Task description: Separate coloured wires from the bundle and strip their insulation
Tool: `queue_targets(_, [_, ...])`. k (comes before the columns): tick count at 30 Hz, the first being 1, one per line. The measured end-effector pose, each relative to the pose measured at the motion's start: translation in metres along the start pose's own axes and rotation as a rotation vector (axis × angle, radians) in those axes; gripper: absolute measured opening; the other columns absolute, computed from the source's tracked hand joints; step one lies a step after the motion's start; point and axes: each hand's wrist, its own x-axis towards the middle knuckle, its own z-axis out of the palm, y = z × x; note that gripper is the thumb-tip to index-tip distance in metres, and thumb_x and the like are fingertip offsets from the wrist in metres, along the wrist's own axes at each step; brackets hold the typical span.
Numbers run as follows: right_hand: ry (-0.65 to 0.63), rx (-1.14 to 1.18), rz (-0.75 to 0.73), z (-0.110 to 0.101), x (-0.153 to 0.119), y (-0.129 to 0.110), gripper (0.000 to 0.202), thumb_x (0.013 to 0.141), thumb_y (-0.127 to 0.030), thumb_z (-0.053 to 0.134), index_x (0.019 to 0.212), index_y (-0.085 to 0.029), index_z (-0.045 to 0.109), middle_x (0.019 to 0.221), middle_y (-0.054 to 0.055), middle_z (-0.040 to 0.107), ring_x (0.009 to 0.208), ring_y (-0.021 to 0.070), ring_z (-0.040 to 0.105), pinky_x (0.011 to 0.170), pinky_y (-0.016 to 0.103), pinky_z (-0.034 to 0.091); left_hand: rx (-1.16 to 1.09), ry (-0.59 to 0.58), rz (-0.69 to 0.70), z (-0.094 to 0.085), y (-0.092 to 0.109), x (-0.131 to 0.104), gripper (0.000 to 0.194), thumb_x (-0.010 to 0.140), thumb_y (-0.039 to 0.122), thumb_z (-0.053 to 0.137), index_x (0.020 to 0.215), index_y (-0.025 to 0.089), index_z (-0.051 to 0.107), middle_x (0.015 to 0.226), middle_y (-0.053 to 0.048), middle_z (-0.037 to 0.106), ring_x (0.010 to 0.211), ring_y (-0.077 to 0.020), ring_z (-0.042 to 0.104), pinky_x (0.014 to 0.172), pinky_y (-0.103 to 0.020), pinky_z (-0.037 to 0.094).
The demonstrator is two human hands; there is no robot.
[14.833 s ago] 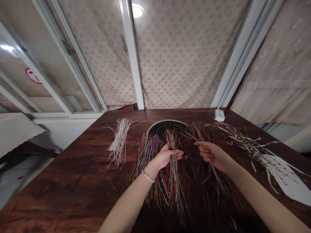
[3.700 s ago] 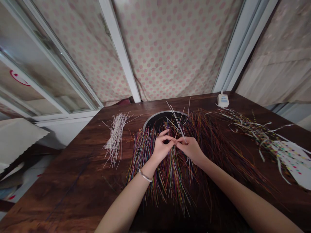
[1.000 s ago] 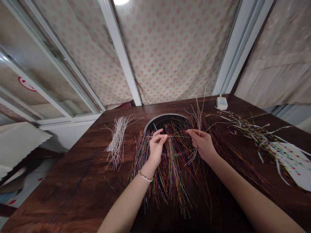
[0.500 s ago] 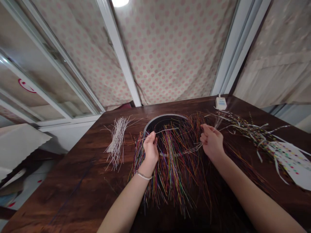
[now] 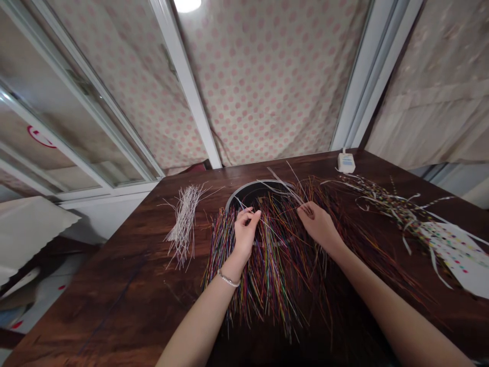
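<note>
My left hand (image 5: 245, 235) is closed in a pinch on a thin white strand (image 5: 240, 203) above the near part of a round dark tray (image 5: 230, 200) with a grey rim. Thin strands in many colours (image 5: 273, 290) lie across the tray and hang over its near side, under both hands. At the tray's right, my right hand (image 5: 319, 227) has its fingers closed round several pale strands (image 5: 280, 179), whose ends stick up and to the left. What material the strands are made of, I cannot tell.
On the left of the dark wooden table (image 5: 126, 285) lies a bundle of white strands (image 5: 184, 224). To the right are dotted ribbon-like strips (image 5: 389, 204) and a white sheet with coloured dots (image 5: 462, 260). A small white box (image 5: 346, 162) stands near the back edge.
My right hand has moved left, towards my left hand, and its pale strands now point up and left. My left hand has shifted slightly right and down.
</note>
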Motion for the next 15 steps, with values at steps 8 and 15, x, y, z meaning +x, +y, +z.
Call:
queue_targets(8, [-0.297, 0.331, -0.170, 0.016, -0.013, -0.020, 0.027, 0.079, -0.038, 0.046, 0.078, -0.016, 0.062, 0.068, 0.002, 0.059, 0.059, 0.0134, 0.049, 0.055, 0.024, 0.035, 0.246, -0.039, 0.265, 0.006, 0.018, -0.011, 0.018, 0.067, 0.032, 0.064, 0.055, 0.020, 0.059, 0.136, -0.002, 0.035, 0.129, -0.0240, 0.020, 0.105, -0.042, 0.007])
queue_targets(15, [-0.361, 0.533, -0.033, 0.025, -0.014, -0.014, 0.030, 0.075, -0.041, 0.051, 0.058, -0.017, 0.054, 0.042, -0.006, 0.034, 0.038, 0.0064, 0.029, 0.038, 0.020, 0.022, 0.151, -0.320, 0.160, 0.014, 0.032, -0.008, 0.013, 0.067, 0.031, 0.065, 0.075, 0.021, 0.069, 0.102, -0.009, 0.064, 0.117, -0.0247, 0.043, 0.101, -0.042, 0.025])
